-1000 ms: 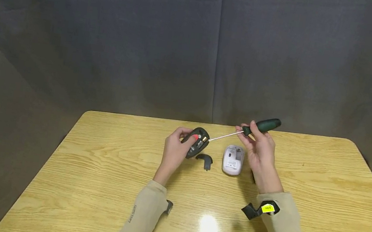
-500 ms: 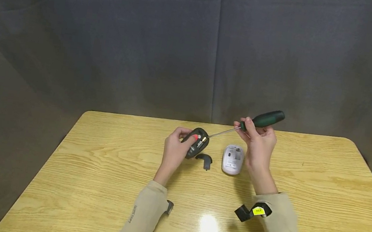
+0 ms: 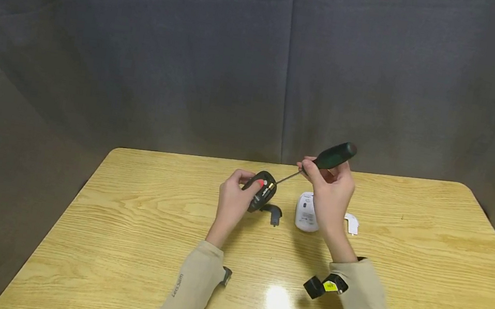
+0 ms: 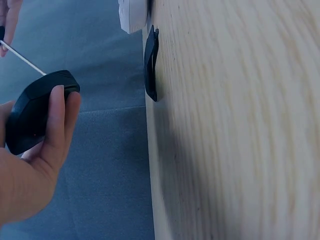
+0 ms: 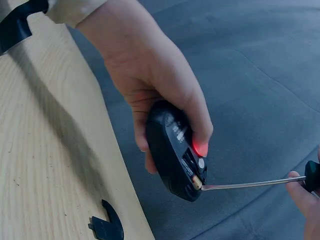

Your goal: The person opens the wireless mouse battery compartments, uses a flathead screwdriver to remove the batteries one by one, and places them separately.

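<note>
My left hand (image 3: 233, 199) grips a black computer mouse (image 3: 257, 204) above the table, its underside facing up and its battery bay uncovered. Inside the bay lies a battery (image 5: 196, 181) with a copper-coloured end. The thumb presses on the underside, and its tip glows red. My right hand (image 3: 334, 200) holds a screwdriver (image 3: 334, 156) by the front of its dark green handle. In the right wrist view the metal shaft (image 5: 250, 185) reaches the mouse, its tip at the battery's end. The left wrist view shows the mouse's top and side; the battery is hidden there.
A black battery cover (image 3: 275, 213) lies on the wooden table (image 3: 146, 245) below the held mouse. To its right sits a white mouse (image 3: 306, 215), underside up, partly behind my right hand. Its white cover (image 3: 351, 224) lies further right. A dark cloth (image 3: 192, 74) hangs behind.
My right hand has shifted left and the screwdriver now stands steeper, its tip staying by the battery's end. The white cover has come into sight. The left hand and black mouse have barely moved.
</note>
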`<state>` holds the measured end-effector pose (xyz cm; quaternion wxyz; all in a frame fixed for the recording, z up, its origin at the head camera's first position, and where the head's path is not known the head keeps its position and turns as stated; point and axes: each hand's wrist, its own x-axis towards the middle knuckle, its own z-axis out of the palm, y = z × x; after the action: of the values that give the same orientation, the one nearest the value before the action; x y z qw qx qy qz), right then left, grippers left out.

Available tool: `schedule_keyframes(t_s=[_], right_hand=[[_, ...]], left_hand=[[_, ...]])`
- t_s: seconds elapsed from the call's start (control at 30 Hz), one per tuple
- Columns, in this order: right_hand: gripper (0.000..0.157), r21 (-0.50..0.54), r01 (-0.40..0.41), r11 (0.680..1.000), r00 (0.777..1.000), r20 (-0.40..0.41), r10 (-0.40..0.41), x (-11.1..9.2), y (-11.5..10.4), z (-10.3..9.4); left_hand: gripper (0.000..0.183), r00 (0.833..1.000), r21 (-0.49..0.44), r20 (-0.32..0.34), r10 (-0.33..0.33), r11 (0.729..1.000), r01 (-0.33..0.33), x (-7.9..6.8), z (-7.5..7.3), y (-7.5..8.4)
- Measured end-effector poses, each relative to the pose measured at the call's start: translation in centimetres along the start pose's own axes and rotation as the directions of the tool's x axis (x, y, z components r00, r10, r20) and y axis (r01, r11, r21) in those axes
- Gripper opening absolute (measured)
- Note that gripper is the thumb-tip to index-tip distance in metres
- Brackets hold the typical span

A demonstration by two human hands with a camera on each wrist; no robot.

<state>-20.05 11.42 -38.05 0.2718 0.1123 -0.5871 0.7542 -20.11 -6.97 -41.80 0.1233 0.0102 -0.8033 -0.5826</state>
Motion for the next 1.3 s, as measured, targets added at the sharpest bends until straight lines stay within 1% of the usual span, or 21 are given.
schedule_keyframes(t_s=[0.07, 0.13, 0.23, 0.3, 0.43, 0.57, 0.63, 0.73, 0.8, 0.83, 0.87, 0.93, 1.03, 1.07, 1.17, 1.3], right_hand=[[0.021, -0.015, 0.009, 1.000, 1.000, -0.004, -0.009, -0.1, 0.0, 0.2], [0.022, 0.002, -0.008, 1.000, 1.000, -0.014, 0.008, -0.1, 0.0, 0.2], [0.020, 0.071, -0.073, 0.995, 0.996, -0.045, 0.077, 0.2, 0.1, -0.1], [0.016, 0.131, -0.129, 0.983, 0.987, -0.075, 0.140, 0.5, 0.2, -0.4], [0.014, 0.248, -0.232, 0.941, 0.956, -0.119, 0.267, 1.2, 0.2, -1.3], [0.017, 0.293, -0.305, 0.906, 0.928, -0.122, 0.352, 1.5, 0.1, -1.8], [0.018, 0.315, -0.337, 0.887, 0.914, -0.118, 0.389, 1.5, 0.0, -1.9], [0.018, 0.359, -0.381, 0.852, 0.886, -0.121, 0.448, 1.6, -0.3, -2.0], [0.020, 0.376, -0.390, 0.840, 0.878, -0.122, 0.463, 1.6, -0.5, -1.9], [0.021, 0.371, -0.388, 0.844, 0.880, -0.123, 0.459, 1.6, -0.6, -1.8], [0.021, 0.351, -0.376, 0.857, 0.889, -0.125, 0.441, 1.6, -0.6, -1.7], [0.022, 0.305, -0.343, 0.889, 0.910, -0.125, 0.394, 1.6, -0.7, -1.5], [0.022, 0.269, -0.297, 0.916, 0.932, -0.128, 0.340, 1.6, -0.6, -1.4], [0.022, 0.271, -0.286, 0.919, 0.935, -0.131, 0.330, 1.6, -0.6, -1.4], [0.023, 0.298, -0.283, 0.912, 0.935, -0.127, 0.332, 1.8, -0.5, -1.7], [0.022, 0.322, -0.303, 0.897, 0.928, -0.114, 0.354, 2.1, -0.6, -2.3]], left_hand=[[0.024, 1.000, -0.002, -0.006, 0.005, 1.000, -0.005, 0.0, 0.0, 0.0], [0.024, 1.000, -0.002, -0.010, 0.012, 1.000, -0.012, 0.0, -0.1, 0.0], [0.024, 1.000, -0.001, -0.006, 0.020, 1.000, -0.020, 0.0, -0.1, 0.0], [0.024, 1.000, 0.000, -0.002, 0.023, 1.000, -0.023, 0.0, -0.1, 0.0], [0.025, 1.000, -0.036, 0.025, 0.013, 0.999, -0.012, 0.0, -0.1, 0.1], [0.025, 0.999, -0.051, 0.048, 0.009, 0.999, -0.007, 0.0, -0.1, -0.1], [0.025, 0.999, -0.025, 0.046, 0.014, 1.000, -0.013, 0.0, -0.1, -0.2], [0.025, 0.999, 0.020, 0.041, 0.021, 1.000, -0.021, 0.0, -0.2, -0.4], [0.026, 0.999, 0.040, 0.040, 0.023, 0.999, -0.025, 0.0, -0.3, -0.5], [0.027, 0.999, 0.040, 0.044, 0.024, 0.999, -0.026, 0.0, -0.3, -0.4], [0.028, 0.998, 0.012, 0.056, 0.017, 1.000, -0.018, 0.0, -0.3, -0.3], [0.029, 0.996, -0.055, 0.084, 0.002, 0.998, 0.003, 0.0, -0.3, -0.1], [0.029, 0.993, -0.159, 0.115, -0.041, 0.986, 0.059, 0.1, -0.4, 0.0], [0.028, 0.991, -0.187, 0.120, -0.055, 0.979, 0.077, 0.1, -0.4, -0.1], [0.028, 0.991, -0.220, 0.103, -0.082, 0.970, 0.103, 0.2, -0.7, -0.2], [0.029, 0.992, -0.243, 0.086, -0.090, 0.964, 0.108, 0.2, -0.9, -0.2]])
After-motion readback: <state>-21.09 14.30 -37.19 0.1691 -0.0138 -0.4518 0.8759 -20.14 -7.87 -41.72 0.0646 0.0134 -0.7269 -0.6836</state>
